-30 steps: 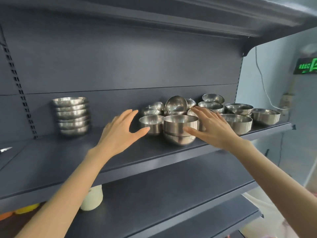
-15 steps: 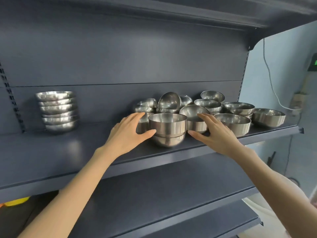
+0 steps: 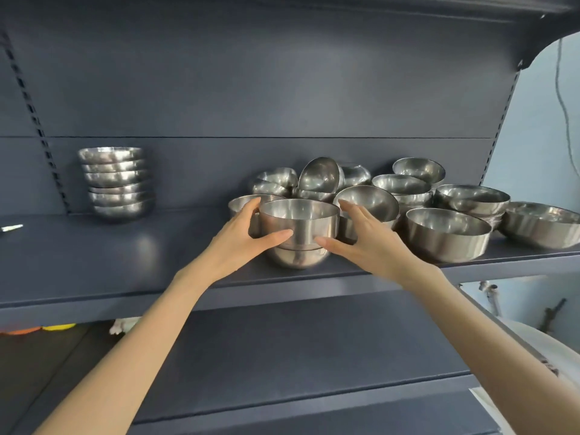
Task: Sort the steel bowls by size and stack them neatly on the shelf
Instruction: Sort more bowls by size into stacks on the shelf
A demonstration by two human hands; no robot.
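Just closed in: left hand at 9 o'clock, right hand at 3, fingers curled round nested deep shiny steel bowls; lift seems next.

Single view here, worn on the head, wide-angle, facing straight into the dark shelf. The eye line sits just above the board carrying the steel bowls, so their insides show. The upper board shows its underside and the lower board its top. It's close, within arm's reach. Both forearms rise from the bottom corners, with the left grip and right grip around the front bowl, dead centre. The uprights bow at the frame edges.
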